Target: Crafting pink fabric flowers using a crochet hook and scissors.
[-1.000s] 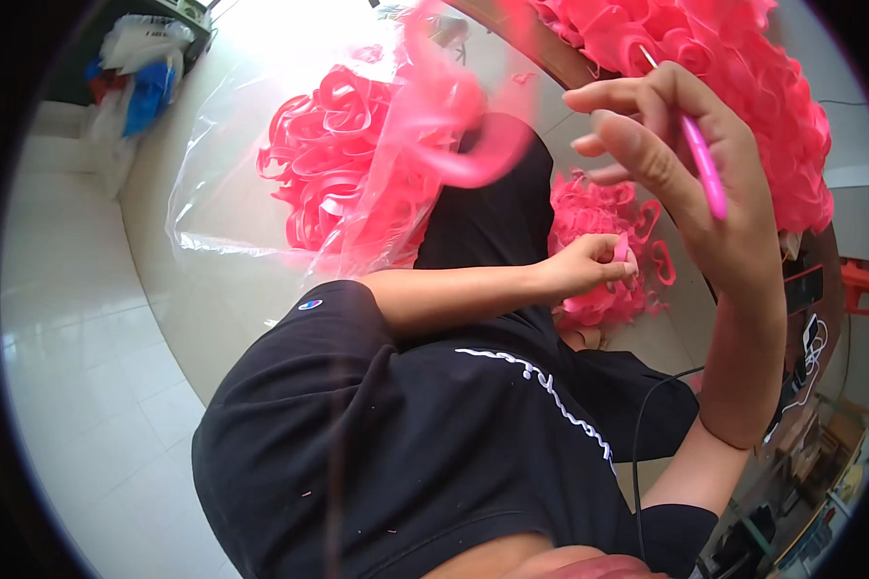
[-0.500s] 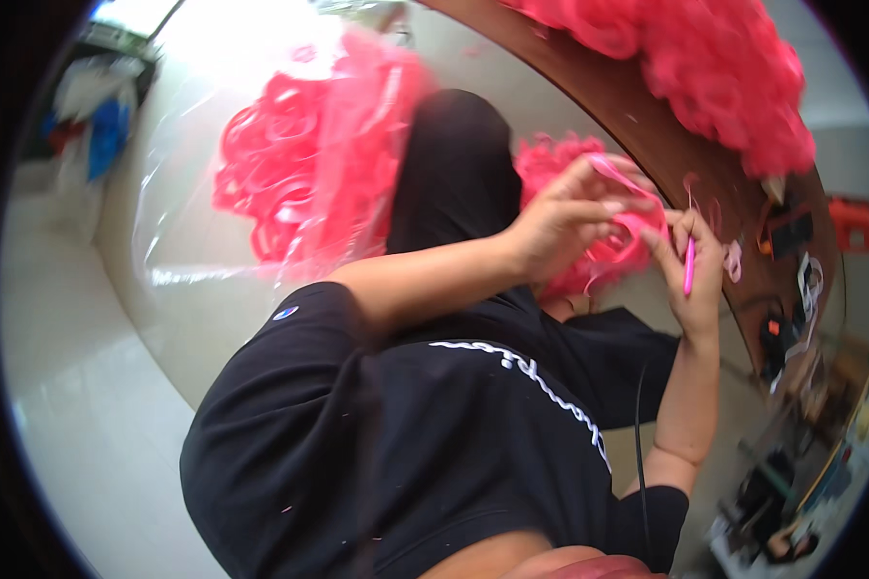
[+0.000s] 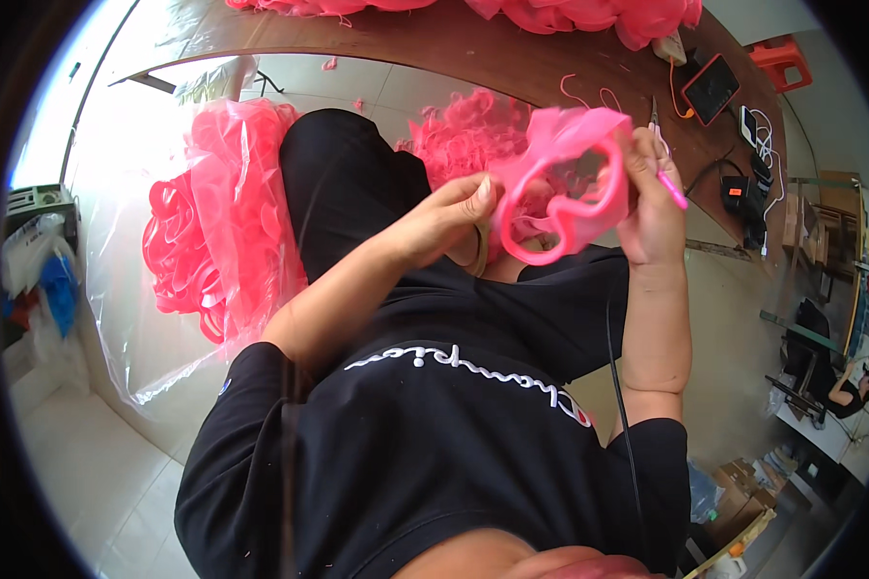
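Observation:
A soft pink goggle frame (image 3: 568,208), with two rounded eye openings and a dip between them, is held up in front of my body. My left hand (image 3: 454,214) pinches its left edge between thumb and fingers. On the opposite side my right hand (image 3: 653,198) grips the frame, its fingers partly hidden behind it. That same hand also holds a slim bright pink pen-like tool (image 3: 673,190), which sticks out to the right; I cannot make out its tip. Beyond the frame is a heap of thin pink scraps (image 3: 463,133).
A clear plastic bag (image 3: 130,362) of pink frames stands left of my leg. More pink pieces (image 3: 589,12) are piled on the curved brown table (image 3: 406,41). Scissors-like metal tool (image 3: 655,114), phone (image 3: 712,91) and cables lie at its right. Another person (image 3: 848,391) sits far right.
The view has swung, so the table shows more widely. My hands have moved apart, and the frame, bunched up before, is now spread with its openings visible. The pen-like tool stays in my right hand.

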A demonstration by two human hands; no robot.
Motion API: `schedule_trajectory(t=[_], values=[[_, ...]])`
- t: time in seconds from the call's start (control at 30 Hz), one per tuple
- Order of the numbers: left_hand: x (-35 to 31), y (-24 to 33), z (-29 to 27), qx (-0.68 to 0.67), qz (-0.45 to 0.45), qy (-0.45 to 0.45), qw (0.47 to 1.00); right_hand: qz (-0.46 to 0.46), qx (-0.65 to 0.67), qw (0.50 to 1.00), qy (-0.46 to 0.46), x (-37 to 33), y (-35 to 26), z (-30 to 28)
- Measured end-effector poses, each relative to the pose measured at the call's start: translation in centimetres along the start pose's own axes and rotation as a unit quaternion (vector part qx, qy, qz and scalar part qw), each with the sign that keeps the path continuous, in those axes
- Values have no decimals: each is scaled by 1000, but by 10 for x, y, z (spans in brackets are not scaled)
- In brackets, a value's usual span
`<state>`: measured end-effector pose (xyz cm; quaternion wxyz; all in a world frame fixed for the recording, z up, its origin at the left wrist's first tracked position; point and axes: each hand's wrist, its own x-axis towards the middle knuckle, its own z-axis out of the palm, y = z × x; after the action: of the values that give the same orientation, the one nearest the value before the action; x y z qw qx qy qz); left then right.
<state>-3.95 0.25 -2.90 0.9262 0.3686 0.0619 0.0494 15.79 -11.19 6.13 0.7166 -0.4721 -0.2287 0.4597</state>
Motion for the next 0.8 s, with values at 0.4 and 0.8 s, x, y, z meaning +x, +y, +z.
schedule_trajectory(t=[0.4, 0.8], values=[[0, 25, 30, -56, 173, 73, 981, -76, -488, 867, 71, -8, 29, -72], [-3, 22, 40, 173, 86, 128, 973, -185, -498, 828, -182, 4, -5, 24]])
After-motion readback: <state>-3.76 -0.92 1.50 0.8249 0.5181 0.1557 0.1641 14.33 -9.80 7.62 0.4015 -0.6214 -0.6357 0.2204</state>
